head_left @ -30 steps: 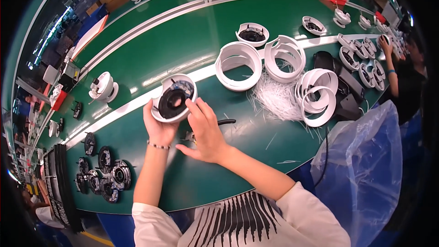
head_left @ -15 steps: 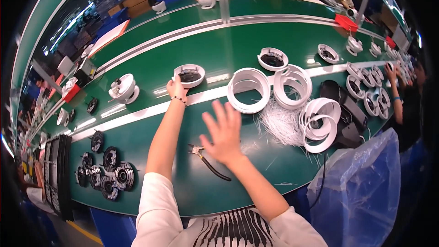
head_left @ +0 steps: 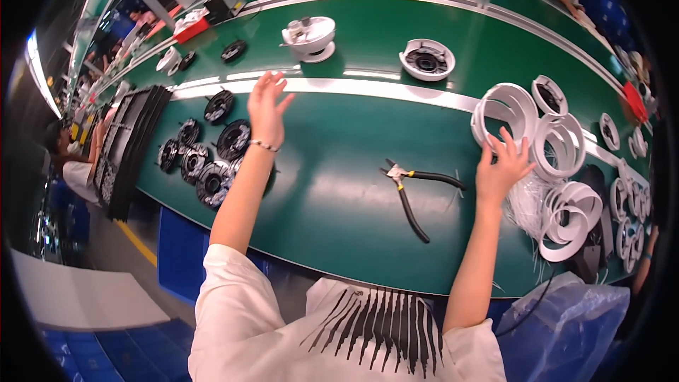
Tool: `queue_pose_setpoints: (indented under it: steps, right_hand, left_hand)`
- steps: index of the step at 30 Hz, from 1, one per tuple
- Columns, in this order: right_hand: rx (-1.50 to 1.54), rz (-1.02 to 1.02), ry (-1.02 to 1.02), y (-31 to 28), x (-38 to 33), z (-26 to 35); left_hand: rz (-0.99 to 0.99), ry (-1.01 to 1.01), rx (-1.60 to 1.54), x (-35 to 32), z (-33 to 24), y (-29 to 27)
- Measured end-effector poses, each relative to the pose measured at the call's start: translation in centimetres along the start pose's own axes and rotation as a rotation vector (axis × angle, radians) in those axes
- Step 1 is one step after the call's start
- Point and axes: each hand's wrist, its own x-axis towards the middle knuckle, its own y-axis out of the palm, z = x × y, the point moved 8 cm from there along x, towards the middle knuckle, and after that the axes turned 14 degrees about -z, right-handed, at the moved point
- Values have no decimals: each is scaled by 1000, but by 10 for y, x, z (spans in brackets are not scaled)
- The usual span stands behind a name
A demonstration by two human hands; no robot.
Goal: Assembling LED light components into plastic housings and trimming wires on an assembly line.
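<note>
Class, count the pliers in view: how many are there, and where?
1: the black-and-yellow-handled pliers lie with handles spread on the green bench, between the left hand and the right hand. Others could be hidden behind the white rings.

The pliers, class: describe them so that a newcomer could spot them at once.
On the green worktop, look between the two bare forearms. The pliers lie there, handles spread. Unlike the white rings to the right and black round parts to the left, they have long black handles touched with yellow.
</note>
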Motion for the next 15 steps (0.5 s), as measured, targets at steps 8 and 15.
queue_pose_setpoints:
  steps: [8,15]
  right_hand:
    - [356,-300,-104,-50,21,33]
    - [757,103,-275,-51,-13,129]
  left_hand:
    - [253,425,861,-17,-79,-92]
    - [690,594,1677,-54,-40,-95]
